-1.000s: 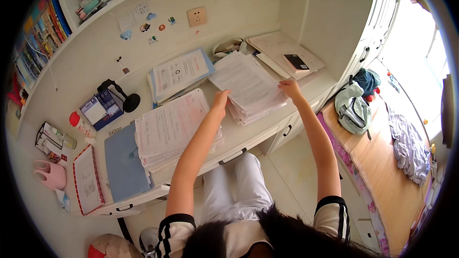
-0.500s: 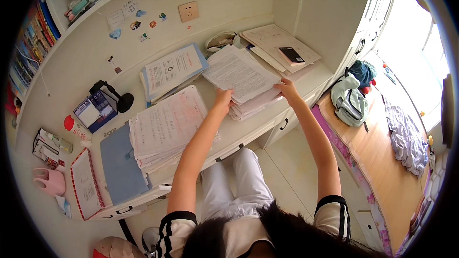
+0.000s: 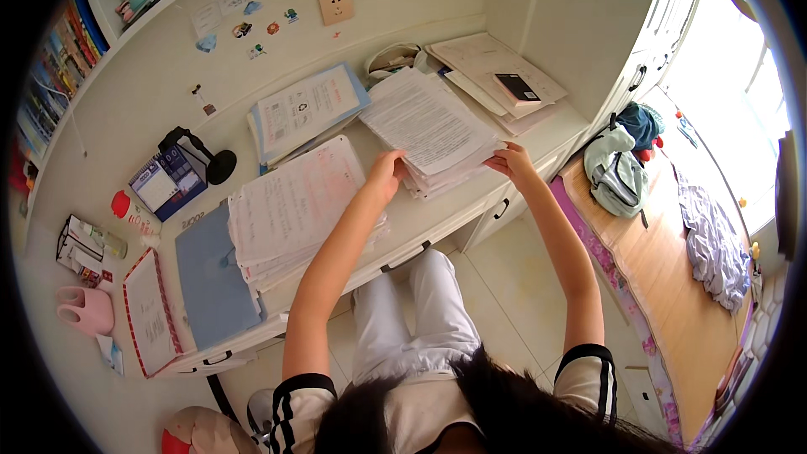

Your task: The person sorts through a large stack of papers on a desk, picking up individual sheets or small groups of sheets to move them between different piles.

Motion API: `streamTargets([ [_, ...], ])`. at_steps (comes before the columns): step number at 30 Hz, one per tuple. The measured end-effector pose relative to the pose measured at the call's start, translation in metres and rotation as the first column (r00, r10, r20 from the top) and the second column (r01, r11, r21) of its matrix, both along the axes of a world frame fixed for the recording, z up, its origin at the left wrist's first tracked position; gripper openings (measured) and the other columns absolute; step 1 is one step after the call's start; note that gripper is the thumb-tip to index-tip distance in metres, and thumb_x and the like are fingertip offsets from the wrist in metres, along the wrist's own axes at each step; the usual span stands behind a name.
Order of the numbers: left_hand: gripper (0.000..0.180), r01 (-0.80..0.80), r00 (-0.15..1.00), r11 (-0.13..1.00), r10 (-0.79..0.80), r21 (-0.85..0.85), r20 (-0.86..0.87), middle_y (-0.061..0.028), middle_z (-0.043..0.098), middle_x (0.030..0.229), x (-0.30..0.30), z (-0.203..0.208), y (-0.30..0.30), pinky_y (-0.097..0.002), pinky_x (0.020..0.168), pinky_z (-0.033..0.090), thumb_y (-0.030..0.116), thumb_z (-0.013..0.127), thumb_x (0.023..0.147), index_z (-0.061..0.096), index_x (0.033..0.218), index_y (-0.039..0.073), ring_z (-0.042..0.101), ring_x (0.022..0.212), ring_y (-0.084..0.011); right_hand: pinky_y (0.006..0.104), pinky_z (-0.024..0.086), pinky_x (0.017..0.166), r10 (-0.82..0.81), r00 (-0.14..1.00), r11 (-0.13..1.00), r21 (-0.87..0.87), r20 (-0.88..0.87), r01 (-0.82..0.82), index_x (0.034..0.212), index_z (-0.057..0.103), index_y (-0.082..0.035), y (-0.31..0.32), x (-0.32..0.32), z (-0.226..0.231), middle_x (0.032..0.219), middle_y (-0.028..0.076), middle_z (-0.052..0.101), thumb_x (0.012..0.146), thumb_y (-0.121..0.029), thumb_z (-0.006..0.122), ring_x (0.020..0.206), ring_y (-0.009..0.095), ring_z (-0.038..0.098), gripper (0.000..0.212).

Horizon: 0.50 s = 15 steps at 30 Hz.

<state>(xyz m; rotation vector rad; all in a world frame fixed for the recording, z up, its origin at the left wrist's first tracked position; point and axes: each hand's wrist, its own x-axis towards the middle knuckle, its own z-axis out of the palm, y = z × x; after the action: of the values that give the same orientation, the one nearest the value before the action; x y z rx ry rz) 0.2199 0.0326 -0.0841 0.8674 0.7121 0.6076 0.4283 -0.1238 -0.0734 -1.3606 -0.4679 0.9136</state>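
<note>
At the left end of the table point(image 3: 402, 217), we see a pink holder point(image 3: 86, 309) with two openings, just beside a black wire holder point(image 3: 64, 240) with small papers and packets in it. Further right lies a handwritten pile point(image 3: 290, 206). Our left hand point(image 3: 388, 173) reaches forward, arm nearly straight, its grip clamped on the left near side of a stack of printed papers point(image 3: 430, 122). Behind the stack, a pale pouch point(image 3: 393, 56) gapes open, its contents too small to tell. Our right hand point(image 3: 513, 163), palm turned inward, has its grip closed on the right near corner. Beyond, a grey-green backpack point(image 3: 615, 175) rests on a wooden surface point(image 3: 664, 286).
</note>
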Motion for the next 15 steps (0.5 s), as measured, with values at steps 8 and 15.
streamTargets([
  [8, 0.019, -0.039, 0.991, 0.996, 0.048, -0.076, 0.125, -0.0059, 0.048, 0.090, 0.002, 0.020, -0.007, -0.0266, 0.079, 0.037, 0.011, 0.050, 0.072, 0.046, 0.089, 0.003, 0.045, 0.086, -0.0151, 0.0289, 0.050, 0.069, -0.079, 0.997, 0.997, -0.010, -0.001, 0.079, 0.090, 0.043, 0.009, -0.001, -0.006, 0.001, 0.087, 0.019, 0.053, 0.075, 0.002, 0.039, 0.078, 0.026, 0.056, 0.016],
  [15, 0.014, -0.010, 0.985, 0.989, 0.035, -0.147, 0.170, -0.0023, 0.046, 0.073, 0.006, 0.014, 0.008, -0.0252, 0.061, 0.042, 0.015, 0.054, 0.071, 0.046, 0.079, 0.006, 0.046, 0.065, -0.0132, 0.0276, 0.046, 0.077, 0.051, 0.873, 0.987, 0.159, -0.486, 0.031, 0.094, 0.042, 0.011, 0.006, -0.017, 0.012, 0.094, 0.021, 0.051, 0.078, -0.004, 0.039, 0.088, 0.028, 0.052, 0.023],
])
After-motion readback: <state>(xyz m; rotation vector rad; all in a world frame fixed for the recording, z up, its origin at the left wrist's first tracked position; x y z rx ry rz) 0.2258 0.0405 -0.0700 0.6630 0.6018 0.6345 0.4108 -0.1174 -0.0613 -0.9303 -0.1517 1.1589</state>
